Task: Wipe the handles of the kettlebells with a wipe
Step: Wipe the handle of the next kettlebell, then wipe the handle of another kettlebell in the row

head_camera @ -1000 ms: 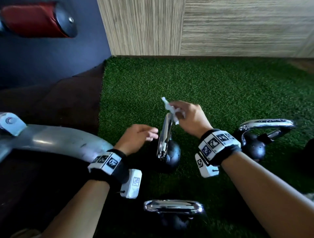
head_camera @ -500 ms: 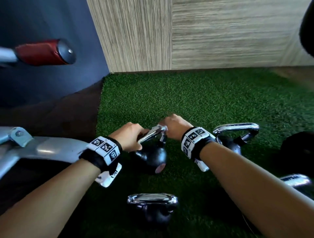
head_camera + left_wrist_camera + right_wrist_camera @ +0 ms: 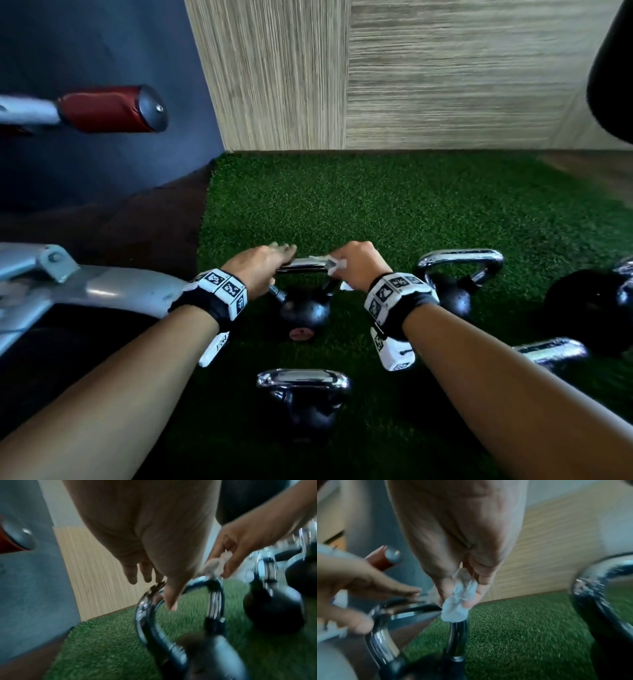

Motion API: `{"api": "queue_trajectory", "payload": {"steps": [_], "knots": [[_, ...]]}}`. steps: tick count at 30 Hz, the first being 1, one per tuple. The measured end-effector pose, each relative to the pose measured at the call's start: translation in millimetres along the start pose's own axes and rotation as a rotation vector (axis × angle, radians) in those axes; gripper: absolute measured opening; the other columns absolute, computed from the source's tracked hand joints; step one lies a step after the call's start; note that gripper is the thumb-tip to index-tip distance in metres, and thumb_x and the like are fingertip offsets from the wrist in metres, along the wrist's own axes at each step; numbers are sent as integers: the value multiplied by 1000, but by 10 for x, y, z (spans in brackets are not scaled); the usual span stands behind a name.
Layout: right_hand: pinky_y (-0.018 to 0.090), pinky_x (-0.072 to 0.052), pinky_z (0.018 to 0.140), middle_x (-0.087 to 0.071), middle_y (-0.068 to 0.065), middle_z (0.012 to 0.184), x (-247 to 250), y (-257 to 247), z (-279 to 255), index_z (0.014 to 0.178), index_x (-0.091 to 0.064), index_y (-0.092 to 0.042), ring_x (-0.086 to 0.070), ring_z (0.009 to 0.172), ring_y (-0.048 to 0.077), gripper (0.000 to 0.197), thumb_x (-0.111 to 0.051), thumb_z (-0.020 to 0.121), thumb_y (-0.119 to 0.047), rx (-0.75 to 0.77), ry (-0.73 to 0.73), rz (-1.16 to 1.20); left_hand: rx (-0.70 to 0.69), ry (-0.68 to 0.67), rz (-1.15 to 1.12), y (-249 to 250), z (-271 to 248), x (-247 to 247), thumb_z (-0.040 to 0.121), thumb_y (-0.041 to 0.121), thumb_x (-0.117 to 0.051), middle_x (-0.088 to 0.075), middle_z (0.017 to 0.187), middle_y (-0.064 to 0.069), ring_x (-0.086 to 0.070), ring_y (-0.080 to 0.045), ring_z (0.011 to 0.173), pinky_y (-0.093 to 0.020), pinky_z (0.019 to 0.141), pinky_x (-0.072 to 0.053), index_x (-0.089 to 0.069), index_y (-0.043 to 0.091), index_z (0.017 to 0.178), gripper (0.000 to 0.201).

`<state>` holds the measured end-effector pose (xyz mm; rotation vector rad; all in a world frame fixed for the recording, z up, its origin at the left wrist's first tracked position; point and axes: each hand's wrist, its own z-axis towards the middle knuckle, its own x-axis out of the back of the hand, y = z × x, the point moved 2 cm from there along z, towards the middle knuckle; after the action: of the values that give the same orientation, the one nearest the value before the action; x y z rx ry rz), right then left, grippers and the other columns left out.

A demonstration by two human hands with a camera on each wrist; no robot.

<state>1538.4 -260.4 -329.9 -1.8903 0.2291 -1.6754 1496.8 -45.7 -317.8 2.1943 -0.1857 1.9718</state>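
A black kettlebell with a chrome handle stands on green turf in the middle of the head view. My left hand rests on the handle's left end with fingers straight and the thumb reaching down through the loop. My right hand pinches a crumpled white wipe between thumb and fingers. It presses the wipe against the handle's right corner. The wipe also shows in the left wrist view, above the handle.
More kettlebells stand on the turf: one close in front, one to the right, and a large one far right. A grey machine frame and a red padded roller lie left. A wood-look wall closes the back.
The kettlebell has turned from edge-on to handle crosswise. My left hand came onto the handle's left end, then straightened its fingers. My right hand carried the wipe to the right corner.
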Motion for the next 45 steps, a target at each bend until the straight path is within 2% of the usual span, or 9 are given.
{"api": "queue_trajectory", "payload": {"steps": [2, 7, 14, 20, 24, 31, 35, 40, 45], "knots": [[20, -53, 66, -75, 5, 95, 168, 99, -200, 108, -78, -15, -66, 74, 14, 23, -78, 86, -18, -55, 81, 106, 18, 115, -111, 111, -153, 42, 94, 14, -64, -31, 167, 0, -32, -19, 153, -38, 123, -32, -29, 23, 161, 77], [28, -57, 69, -76, 7, 82, 613, 254, -915, 88, -79, -14, -71, 80, 20, 17, -82, 79, -28, -223, 203, 153, 92, 246, -409, 520, -764, 206, 89, 24, -70, -75, 119, -5, -71, -23, 106, -34, 94, -55, -68, 32, 132, 44], [21, -42, 55, -65, 2, 70, 1401, 51, -2085, 86, -77, -11, -55, 58, 13, 9, -70, 79, -11, -261, 296, 128, 9, 218, -600, 1149, -1267, 375, 89, 20, -73, -73, 126, -2, -68, -15, 117, -19, 99, -44, -75, 18, 123, 34], [13, -43, 64, -65, 2, 105, 1921, -26, -2724, 115, -67, -10, -60, 91, 17, 30, -69, 85, -4, -123, 261, -97, 0, 124, -739, 1678, -1344, 440, 85, 16, -76, -76, 121, -3, -69, -14, 115, -27, 106, -50, -74, 17, 122, 37], [22, -45, 71, -66, -2, 95, 2125, 165, -2903, 99, -76, -17, -63, 90, 15, 19, -69, 85, -6, -99, 161, -286, 44, 78, -695, 1808, -1177, 454, 85, 18, -78, -77, 119, 1, -70, -13, 113, -30, 105, -51, -74, 20, 122, 37], [2, -41, 48, -69, -10, 74, 2572, 853, -2547, 86, -82, -25, -65, 69, 5, 28, -71, 80, -1, -87, 234, -160, 135, 28, -492, 2268, -649, 485, 86, 21, -79, -74, 125, 2, -66, -17, 119, -32, 106, -51, -73, 24, 124, 39], [32, -64, 57, -73, 5, 99, 2627, 1306, -2118, 86, -83, -18, -76, 67, 24, 40, -59, 86, 13, -167, 155, -136, 234, 48, -453, 2460, -374, 558, 88, 18, -79, -72, 128, 1, -65, -20, 122, -27, 103, -51, -74, 20, 124, 36], [38, -64, 78, -79, 9, 86, 2623, 1655, -1616, 92, -82, -8, -77, 79, 20, 23, -60, 88, -5, -171, 223, -53, 300, 89, -418, 2626, -68, 432, 89, 14, -76, -73, 126, 2, -65, -19, 120, -25, 97, -51, -76, 21, 121, 33], [12, -53, 50, -70, 0, 61, 2404, 2042, -1166, 61, -67, -13, -69, 66, 14, 25, -71, 74, -34, -212, 188, 161, 378, 60, -323, 2728, 149, 220, 89, 17, -75, -74, 124, 1, -66, -18, 119, -24, 96, -49, -76, 21, 121, 32]]}}
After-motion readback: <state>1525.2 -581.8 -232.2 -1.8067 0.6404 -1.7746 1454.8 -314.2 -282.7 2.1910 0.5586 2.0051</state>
